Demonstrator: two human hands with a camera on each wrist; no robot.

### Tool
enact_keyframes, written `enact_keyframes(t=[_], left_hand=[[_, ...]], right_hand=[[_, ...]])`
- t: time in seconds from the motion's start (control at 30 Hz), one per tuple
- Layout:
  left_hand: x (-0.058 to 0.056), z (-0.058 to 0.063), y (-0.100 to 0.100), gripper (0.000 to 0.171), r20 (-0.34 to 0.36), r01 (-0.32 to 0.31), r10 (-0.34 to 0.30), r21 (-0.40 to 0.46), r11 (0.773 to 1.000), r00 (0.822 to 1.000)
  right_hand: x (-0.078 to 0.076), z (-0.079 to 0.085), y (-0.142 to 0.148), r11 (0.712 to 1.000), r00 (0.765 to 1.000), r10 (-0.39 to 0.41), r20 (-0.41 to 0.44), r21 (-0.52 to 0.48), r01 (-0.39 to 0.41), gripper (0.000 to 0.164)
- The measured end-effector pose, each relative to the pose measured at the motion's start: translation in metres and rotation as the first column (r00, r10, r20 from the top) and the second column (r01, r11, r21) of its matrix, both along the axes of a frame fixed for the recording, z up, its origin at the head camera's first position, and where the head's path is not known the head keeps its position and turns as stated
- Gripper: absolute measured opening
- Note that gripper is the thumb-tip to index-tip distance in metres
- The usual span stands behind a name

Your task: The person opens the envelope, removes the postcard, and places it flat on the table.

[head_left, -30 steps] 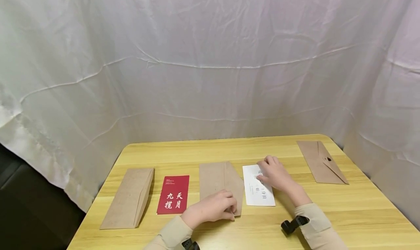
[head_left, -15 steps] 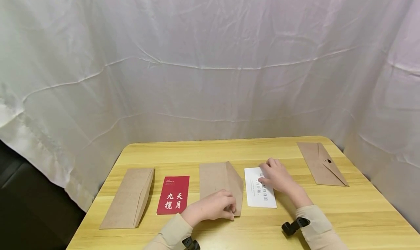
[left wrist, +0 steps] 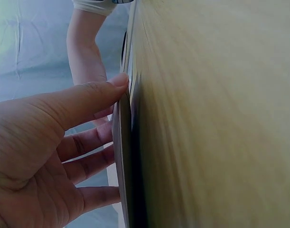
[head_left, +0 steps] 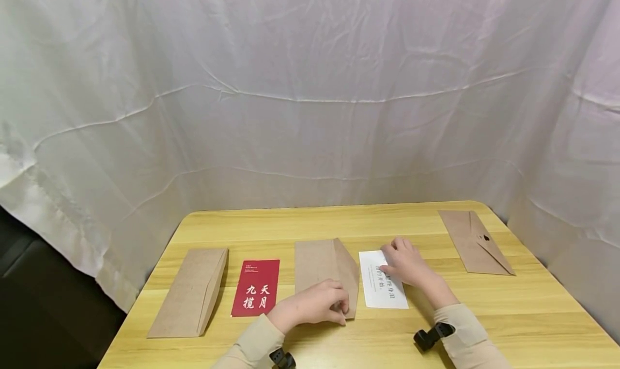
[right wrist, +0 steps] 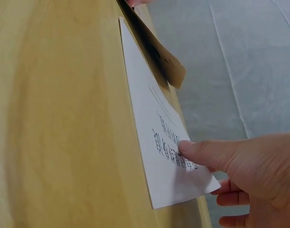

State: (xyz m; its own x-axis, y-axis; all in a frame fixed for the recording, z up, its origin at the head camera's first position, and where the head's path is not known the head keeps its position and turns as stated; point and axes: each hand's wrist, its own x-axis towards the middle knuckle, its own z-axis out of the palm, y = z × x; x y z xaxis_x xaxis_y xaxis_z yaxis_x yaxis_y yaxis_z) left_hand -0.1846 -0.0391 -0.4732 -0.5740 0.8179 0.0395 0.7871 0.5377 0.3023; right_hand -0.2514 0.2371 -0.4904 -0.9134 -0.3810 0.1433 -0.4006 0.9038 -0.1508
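Note:
My left hand (head_left: 312,305) grips the near right corner of a brown paper envelope (head_left: 314,264) on the table. In the left wrist view, its thumb lies on the edge of that envelope (left wrist: 121,156), with the fingertips against the face. The pointed flap (head_left: 345,269) on the right side is tilted up a little. Just right of it, my right hand (head_left: 407,261) pinches a white card (head_left: 380,288) with printed characters. From the right wrist, the thumb sits on the printed face of the card (right wrist: 156,156) and the other fingers are partly behind its edge.
A red card (head_left: 256,288) with white characters lies left of the middle envelope. Farther left is a second brown envelope (head_left: 186,293). Another brown envelope (head_left: 477,242) with a dark mark lies at the far right. A pale curtain (head_left: 310,132) hangs behind the wooden table (head_left: 387,339).
The white card and right hand have shifted slightly toward the person. A red mark beside the right fingers has gone from sight, and different printing shows. The middle envelope's flap has risen slightly.

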Motion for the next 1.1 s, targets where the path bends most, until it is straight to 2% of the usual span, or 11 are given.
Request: enact_keyframes(t=[0.5, 0.77, 1.1], left_hand=[[0.002, -0.0023, 0.0002, 0.02, 0.0, -0.007, 0.007, -0.009, 1.0, 1.0], [0.0025, -0.0001, -0.0021, 0.029, 0.051, -0.026, 0.027, -0.009, 1.0, 0.998], [0.0021, 0.0022, -0.003, 0.045, 0.069, -0.015, 0.019, -0.057, 0.998, 0.997]], right_hand=[[0.0043, 0.0031, -0.0032, 1.0, 1.0, 0.013, 0.008, -0.004, -0.013, 0.045], [0.0037, 0.0003, -0.0045, 1.0, 1.0, 0.023, 0.019, 0.018, -0.023, 0.039], [0.007, 0.0093, -0.0068, 0.999, 0.99, 0.006, 0.139, 0.049, -0.013, 0.056]])
